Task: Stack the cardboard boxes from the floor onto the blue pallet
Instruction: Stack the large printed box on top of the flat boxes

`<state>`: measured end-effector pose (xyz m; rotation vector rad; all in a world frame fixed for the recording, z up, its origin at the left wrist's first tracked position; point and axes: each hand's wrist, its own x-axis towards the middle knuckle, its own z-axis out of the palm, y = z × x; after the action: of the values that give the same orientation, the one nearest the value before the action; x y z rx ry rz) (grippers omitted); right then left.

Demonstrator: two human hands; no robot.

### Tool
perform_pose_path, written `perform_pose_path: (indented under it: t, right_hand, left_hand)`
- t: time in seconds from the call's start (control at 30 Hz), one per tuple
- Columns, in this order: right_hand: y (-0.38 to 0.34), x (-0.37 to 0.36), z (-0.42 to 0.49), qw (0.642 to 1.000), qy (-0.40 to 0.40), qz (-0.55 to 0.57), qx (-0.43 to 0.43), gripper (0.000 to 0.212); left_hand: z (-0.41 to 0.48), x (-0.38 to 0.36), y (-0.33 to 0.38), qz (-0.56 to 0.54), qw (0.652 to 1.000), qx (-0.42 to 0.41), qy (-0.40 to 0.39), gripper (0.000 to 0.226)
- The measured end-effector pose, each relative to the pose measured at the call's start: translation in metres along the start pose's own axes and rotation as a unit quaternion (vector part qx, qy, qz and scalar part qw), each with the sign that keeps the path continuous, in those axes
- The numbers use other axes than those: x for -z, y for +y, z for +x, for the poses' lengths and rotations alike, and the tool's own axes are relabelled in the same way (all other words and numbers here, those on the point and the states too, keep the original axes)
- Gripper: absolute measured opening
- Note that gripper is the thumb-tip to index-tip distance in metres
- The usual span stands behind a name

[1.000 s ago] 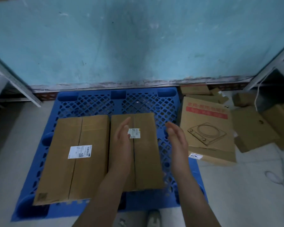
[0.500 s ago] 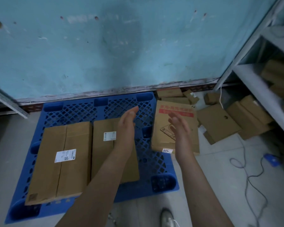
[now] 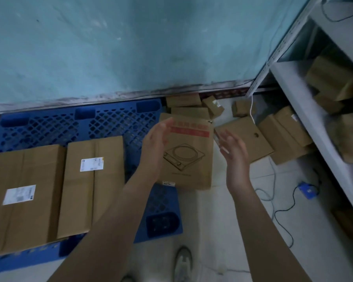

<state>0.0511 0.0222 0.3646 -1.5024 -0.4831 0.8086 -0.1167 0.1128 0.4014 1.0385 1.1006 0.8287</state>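
The blue pallet [image 3: 118, 121] lies on the floor against the wall. Two large cardboard boxes lie flat on it side by side: one with a white label at the left [image 3: 29, 192], another with a smaller label [image 3: 94, 180] beside it. A flat box printed with a red band and a cooker drawing [image 3: 190, 155] lies on the floor at the pallet's right edge. My left hand [image 3: 154, 147] hovers open over that box's left side. My right hand [image 3: 233, 151] is open over its right side. Neither hand holds anything.
Several smaller cardboard boxes [image 3: 253, 139] are piled on the floor to the right, by a grey metal shelf [image 3: 306, 110] that holds more boxes. A white cable and a small blue device [image 3: 308, 191] lie on the floor. My shoe [image 3: 182, 263] shows at the bottom.
Both hands have moved right, off the labelled box on the pallet, to either side of the printed box on the floor. The view has turned right too.
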Motion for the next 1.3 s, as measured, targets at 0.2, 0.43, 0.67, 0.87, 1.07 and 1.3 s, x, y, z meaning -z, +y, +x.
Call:
perform_pose_path:
  t: [0.2, 0.43, 0.67, 0.87, 1.07, 1.3]
  right_hand:
    - [0.037, 0.003, 0.061, 1.0, 0.009, 0.016, -0.002, 0.019]
    - [0.13, 0.005, 0.139, 0.997, 0.058, 0.042, -0.009, 0.025]
    - [0.298, 0.03, 0.216, 0.995, 0.102, -0.01, 0.013, 0.02]
    - [0.417, 0.062, 0.252, 0.993, 0.111, -0.039, 0.006, 0.025]
    - [0.468, 0.069, 0.266, 0.99, 0.076, -0.116, -0.01, 0.036]
    - [0.474, 0.064, 0.276, 0.986, 0.006, -0.163, -0.027, 0.063]
  left_hand:
    - [0.061, -0.005, -0.039, 0.024, 0.999, 0.018, 0.02, 0.03]
    - [0.163, 0.016, -0.126, 0.034, 0.999, 0.018, 0.026, 0.03]
    - [0.253, 0.045, -0.3, 0.101, 0.993, 0.054, 0.031, 0.061]
    - [0.291, 0.067, -0.413, 0.175, 0.973, 0.099, 0.114, 0.053]
    - [0.324, 0.068, -0.455, 0.207, 0.96, -0.01, 0.191, 0.036]
    - [0.337, 0.066, -0.462, 0.291, 0.936, 0.046, 0.19, 0.072]
